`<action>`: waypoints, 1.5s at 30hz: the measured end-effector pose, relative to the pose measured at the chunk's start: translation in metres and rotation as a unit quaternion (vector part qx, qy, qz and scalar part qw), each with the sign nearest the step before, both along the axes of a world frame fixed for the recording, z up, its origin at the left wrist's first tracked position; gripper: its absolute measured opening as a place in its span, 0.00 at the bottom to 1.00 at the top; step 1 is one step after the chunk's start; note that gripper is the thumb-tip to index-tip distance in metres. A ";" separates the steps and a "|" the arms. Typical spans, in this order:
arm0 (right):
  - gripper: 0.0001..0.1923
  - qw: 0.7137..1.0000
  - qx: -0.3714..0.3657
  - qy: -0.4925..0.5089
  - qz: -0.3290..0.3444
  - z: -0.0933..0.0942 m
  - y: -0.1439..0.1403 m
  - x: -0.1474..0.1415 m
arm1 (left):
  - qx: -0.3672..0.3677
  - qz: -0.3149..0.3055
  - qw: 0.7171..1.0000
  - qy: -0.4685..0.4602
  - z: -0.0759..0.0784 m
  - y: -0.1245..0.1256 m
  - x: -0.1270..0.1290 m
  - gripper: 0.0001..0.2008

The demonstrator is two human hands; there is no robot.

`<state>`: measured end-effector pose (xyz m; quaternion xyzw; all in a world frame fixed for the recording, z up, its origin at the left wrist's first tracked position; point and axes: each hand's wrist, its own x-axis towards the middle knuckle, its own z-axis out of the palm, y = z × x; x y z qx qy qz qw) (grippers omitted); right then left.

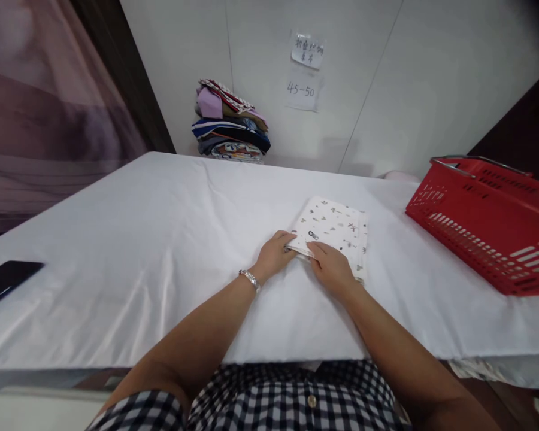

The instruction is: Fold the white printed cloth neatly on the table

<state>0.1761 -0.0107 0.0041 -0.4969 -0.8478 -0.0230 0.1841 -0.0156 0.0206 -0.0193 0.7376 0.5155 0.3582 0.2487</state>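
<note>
A folded white cloth with small dark prints [336,226] lies flat on the white-covered table [161,239], a little right of centre. My left hand [273,254], with a metal bracelet on the wrist, pinches the cloth's near left corner. My right hand [330,266] rests on the cloth's near edge, its fingers pressing the fabric down. Both hands sit side by side, almost touching.
A red plastic basket [489,221] stands at the table's right edge. A stack of folded colourful cloths [231,123] sits at the back against the white wall. A black phone [4,281] lies at the far left edge. Paper notes [306,72] hang on the wall.
</note>
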 end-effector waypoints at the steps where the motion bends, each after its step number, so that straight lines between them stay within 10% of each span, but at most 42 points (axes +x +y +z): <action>1: 0.21 1.000 -0.001 0.001 0.000 0.000 0.000 0.000 | -0.005 0.002 1.000 0.005 0.001 -0.001 0.000 0.19; 45: 0.20 1.000 0.014 0.012 -0.003 -0.013 -0.002 0.002 | -0.024 0.043 0.999 0.001 0.007 -0.004 0.006 0.16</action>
